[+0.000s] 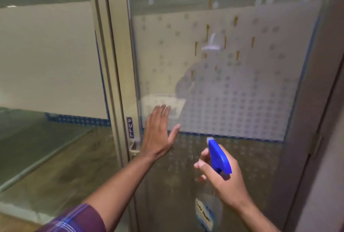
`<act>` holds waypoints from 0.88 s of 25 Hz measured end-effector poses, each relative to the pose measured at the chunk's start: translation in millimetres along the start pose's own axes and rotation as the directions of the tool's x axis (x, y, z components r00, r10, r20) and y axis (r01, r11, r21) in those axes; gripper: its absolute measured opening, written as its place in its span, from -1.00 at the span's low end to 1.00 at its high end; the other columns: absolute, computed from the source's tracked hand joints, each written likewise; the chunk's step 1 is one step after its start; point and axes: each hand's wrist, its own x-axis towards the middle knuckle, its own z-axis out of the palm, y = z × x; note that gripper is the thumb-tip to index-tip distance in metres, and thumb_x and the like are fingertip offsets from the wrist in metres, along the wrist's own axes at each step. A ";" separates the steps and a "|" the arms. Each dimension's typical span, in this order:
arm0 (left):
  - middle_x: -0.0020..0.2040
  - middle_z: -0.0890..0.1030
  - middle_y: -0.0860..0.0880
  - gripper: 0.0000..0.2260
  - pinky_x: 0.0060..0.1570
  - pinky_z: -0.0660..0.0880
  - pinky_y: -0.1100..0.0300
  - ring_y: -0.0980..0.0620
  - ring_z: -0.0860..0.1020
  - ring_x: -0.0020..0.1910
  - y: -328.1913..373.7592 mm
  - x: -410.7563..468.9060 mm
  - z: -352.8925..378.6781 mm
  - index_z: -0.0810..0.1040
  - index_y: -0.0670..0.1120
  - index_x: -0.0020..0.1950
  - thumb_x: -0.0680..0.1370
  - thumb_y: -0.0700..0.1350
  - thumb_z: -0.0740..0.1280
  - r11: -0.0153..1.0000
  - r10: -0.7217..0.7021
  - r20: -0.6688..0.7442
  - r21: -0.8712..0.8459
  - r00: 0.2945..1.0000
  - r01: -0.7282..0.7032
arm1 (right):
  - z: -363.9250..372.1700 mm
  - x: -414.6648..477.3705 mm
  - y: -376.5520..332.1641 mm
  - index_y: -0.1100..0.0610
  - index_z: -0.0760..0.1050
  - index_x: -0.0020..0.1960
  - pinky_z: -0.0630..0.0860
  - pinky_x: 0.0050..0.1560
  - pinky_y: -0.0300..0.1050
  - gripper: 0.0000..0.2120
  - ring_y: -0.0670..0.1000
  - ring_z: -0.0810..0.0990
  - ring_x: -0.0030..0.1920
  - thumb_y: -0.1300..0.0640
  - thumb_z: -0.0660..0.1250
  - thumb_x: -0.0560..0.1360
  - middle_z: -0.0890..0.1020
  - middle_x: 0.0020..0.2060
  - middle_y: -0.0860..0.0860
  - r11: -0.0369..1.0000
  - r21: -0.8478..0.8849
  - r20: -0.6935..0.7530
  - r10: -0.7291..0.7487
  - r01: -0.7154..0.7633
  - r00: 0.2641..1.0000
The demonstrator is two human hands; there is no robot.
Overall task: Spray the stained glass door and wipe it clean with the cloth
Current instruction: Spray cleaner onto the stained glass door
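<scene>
Left hand (158, 131) flat on glass door (223, 86); right hand (221, 181) grips spray bottle (218, 157).

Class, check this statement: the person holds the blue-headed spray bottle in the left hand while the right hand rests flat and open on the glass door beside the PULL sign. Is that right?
Not quite: the hands are swapped. The head view shows the right hand gripping the spray bottle, while the left hand rests flat and open on the glass door beside the PULL sign.
</scene>
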 end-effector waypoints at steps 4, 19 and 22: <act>0.70 0.35 -0.27 -0.28 0.66 0.24 -0.28 -0.34 0.29 0.72 -31.1 115.9 -2.2 0.34 -0.21 0.69 0.69 0.26 0.15 0.985 0.142 -0.137 0.117 0.980 -0.126 | 7.8 52.0 -21.8 0.01 0.65 0.00 0.71 -0.33 0.08 -0.86 0.17 0.64 -0.26 0.14 0.51 0.46 0.67 -0.18 0.07 0.995 -0.081 -0.198 -0.072 0.057 0.978; 0.82 -0.03 -0.22 -0.23 0.77 -0.01 -0.27 -0.24 -0.05 0.82 -68.4 348.7 31.0 -0.01 -0.16 0.80 0.74 0.29 0.05 0.937 0.331 -0.391 0.242 0.859 -0.251 | 37.7 178.3 -113.5 0.00 0.56 -0.13 0.61 -0.22 0.14 -0.89 0.06 0.62 -0.20 0.17 0.34 0.38 0.62 -0.19 -0.04 0.791 -0.568 -0.356 -0.487 0.229 0.798; 0.83 -0.05 -0.19 -0.22 0.78 -0.03 -0.24 -0.21 -0.06 0.82 -77.0 355.3 43.9 -0.03 -0.14 0.81 0.74 0.30 0.05 0.928 0.355 -0.450 0.276 0.820 -0.251 | 29.4 186.5 -118.7 -0.03 0.55 -0.10 0.60 -0.20 0.13 -0.85 0.03 0.61 -0.24 0.15 0.34 0.37 0.64 -0.20 -0.10 0.757 -0.618 -0.373 -0.522 0.214 0.767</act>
